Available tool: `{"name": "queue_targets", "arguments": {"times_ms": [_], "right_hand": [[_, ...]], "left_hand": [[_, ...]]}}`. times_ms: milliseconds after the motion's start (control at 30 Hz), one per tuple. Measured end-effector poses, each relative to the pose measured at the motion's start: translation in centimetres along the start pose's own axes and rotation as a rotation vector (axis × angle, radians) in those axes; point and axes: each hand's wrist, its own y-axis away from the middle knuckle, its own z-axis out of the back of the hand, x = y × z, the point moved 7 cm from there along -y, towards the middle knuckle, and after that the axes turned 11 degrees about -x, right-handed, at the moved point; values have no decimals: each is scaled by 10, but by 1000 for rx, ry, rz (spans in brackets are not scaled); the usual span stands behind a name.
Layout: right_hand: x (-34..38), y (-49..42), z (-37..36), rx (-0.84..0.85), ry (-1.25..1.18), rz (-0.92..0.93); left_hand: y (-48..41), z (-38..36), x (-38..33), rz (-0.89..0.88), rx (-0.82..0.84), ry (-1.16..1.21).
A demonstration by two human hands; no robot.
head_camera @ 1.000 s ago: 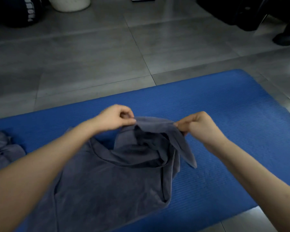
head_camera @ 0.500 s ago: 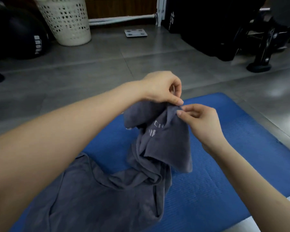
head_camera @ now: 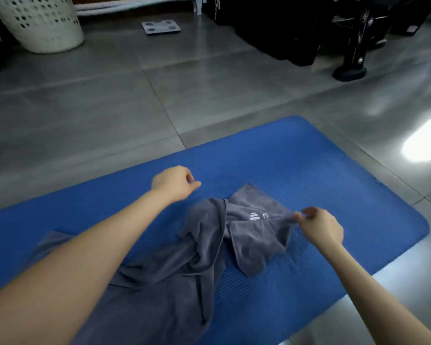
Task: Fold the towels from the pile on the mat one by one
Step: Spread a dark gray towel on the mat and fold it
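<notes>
1. One grey tiled floor (head_camera: 209,95) fills most of what we see, with a bright patch of glare at the right.
2. Across it lies the blue mat (head_camera: 334,170), its rounded far-right corner in view.
3. On the mat sprawls a grey towel (head_camera: 184,270) — rumpled, its near part spread toward us under our left forearm, its far part folded over with a small white logo showing.
4. Far left on the floor stands a white perforated basket (head_camera: 42,23), well apart from the mat.
5. To the right of the basket, a flat bathroom scale (head_camera: 161,27) lies on the tiles.
6. Our left hand (head_camera: 173,185) hovers over bare mat just beyond the towel, fingers loosely curled, holding nothing.
7. Our right hand (head_camera: 320,229) pinches the towel's right edge between thumb and fingertips — that edge is raised a little off the mat.
</notes>
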Motion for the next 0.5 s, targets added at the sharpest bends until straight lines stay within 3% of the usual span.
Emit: {"name": "queue_targets", "arguments": {"times_ms": [67, 200, 267, 333, 400, 500], "right_hand": [[16, -6, -9, 10, -36, 92], [46, -11, -38, 62, 247, 365], [48, -8, -57, 145, 402, 486], [44, -4, -65, 121, 477, 592], [38, -5, -56, -31, 376, 635], [27, -22, -23, -115, -24, 476]], "left_hand": [[-1, -27, -2, 20, 85, -13], [-1, -66, -14, 0, 161, -14], [2, -76, -18, -68, 163, -101], [8, -78, -21, -153, 95, -182], [19, -75, -24, -247, 16, -185], [38, -59, -30, -419, -106, 1]]}}
